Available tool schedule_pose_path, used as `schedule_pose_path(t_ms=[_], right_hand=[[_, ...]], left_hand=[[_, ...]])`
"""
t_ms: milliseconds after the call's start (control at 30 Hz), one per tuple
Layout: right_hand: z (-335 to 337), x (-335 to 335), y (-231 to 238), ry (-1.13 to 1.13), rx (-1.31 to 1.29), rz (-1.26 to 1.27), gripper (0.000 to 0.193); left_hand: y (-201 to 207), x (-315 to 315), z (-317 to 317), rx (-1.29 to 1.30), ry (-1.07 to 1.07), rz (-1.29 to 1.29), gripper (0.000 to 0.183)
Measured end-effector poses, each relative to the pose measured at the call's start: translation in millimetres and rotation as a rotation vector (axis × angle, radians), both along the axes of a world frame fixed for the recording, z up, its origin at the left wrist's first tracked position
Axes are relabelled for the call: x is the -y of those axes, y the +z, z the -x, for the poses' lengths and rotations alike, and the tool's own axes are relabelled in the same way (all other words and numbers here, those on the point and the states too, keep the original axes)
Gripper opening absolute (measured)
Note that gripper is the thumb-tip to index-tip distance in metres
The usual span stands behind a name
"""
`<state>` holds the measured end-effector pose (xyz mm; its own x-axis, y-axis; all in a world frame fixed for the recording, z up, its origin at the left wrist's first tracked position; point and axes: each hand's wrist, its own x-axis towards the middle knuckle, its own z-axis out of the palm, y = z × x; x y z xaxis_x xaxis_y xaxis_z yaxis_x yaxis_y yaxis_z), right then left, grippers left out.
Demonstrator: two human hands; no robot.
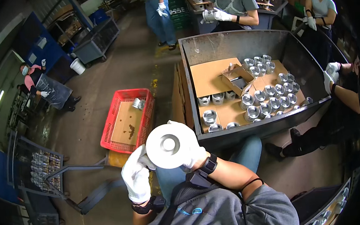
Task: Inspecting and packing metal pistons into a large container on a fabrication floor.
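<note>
Close in front of my chest is a pale metal piston [168, 144], its round crown turned up with a ring-shaped hollow around a central knob. My right hand [193, 148], in a white glove, grips it from behind and the right side; most of those fingers are hidden by the crown. My left hand [136, 175], also gloved, has its bent fingers at the left rim. Just beyond my hands, a red plastic basket [149, 115] contains a cardboard sheet and a few pistons [138, 103]. To the right, more pistons [252, 112] stand in rows on cardboard inside a metal bin.
The dark metal bin [242, 48] has high walls close to my right. An opened cardboard box [237, 80] lies inside. Co-workers with gloved hands [332, 68] stand around it. At the left are a wheeled cart [97, 42], a white bucket [77, 66] and a bent metal bar [87, 202].
</note>
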<state>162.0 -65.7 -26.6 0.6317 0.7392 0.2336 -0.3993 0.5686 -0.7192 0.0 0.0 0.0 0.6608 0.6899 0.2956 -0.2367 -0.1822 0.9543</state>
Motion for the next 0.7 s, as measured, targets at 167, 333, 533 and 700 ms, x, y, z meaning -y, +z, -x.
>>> schedule_pose_path(t_ms=[167, 333, 533, 700], right_hand=[[-23.2, 3.3, -8.6, 0.49, -0.777, 0.012, 0.024], [-21.7, 5.1, 5.3, 0.568, -0.82, 0.019, 0.026], [-26.8, 5.1, 34.1, 0.311, -0.435, 0.065, 0.046], [-38.9, 9.6, 34.8, 0.379, 0.11, 0.173, 0.053]], left_hand=[[-9.4, 7.8, -5.0, 0.181, 0.05, 0.038, 0.069], [-7.8, 5.5, 1.0, 0.1, 0.07, 0.04, 0.063], [-29.4, -5.7, -2.0, 0.023, -0.169, 0.284, 0.08], [-38.4, -10.8, -13.6, 0.239, -0.776, 1.044, 0.087]])
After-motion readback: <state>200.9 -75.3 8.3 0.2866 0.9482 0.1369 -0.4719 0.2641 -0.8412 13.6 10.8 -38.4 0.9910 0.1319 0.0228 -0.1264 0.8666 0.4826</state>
